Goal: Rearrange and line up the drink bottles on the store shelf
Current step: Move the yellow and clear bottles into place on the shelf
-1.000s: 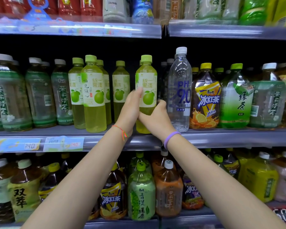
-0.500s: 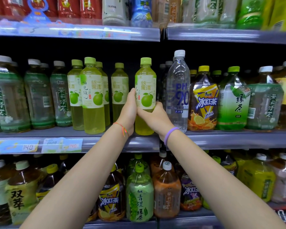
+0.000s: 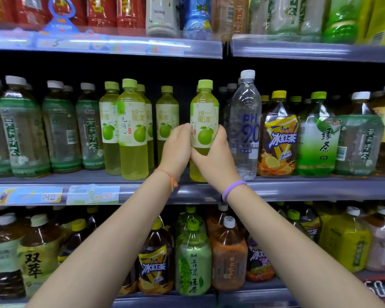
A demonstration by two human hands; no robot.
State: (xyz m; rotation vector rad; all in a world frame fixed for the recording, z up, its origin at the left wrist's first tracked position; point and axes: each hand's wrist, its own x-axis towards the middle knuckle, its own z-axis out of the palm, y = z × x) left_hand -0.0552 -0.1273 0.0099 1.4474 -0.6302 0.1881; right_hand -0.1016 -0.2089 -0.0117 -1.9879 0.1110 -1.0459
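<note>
You have both hands wrapped round one green-capped pomelo bottle [image 3: 204, 121], your left hand [image 3: 176, 147] on its left flank and your right hand [image 3: 216, 156] on its right, fingers curled behind it; it stands upright at the front lip of the middle shelf [image 3: 298, 187], just ahead of your wrists. The risk sits beside your right hand; the clear water bottle [image 3: 245, 125] stands just beside your knuckles, tall and narrow, and a sideways nudge as you square the label could probably tip it forward off the edge; a slip toward you would likely send your own bottle over the lip onto the bottles below. To the left of your left hand there is a dark gap before the next pomelo bottle [image 3: 167, 121]; that is your open room; slide that way or straight back, not rightward.
</note>
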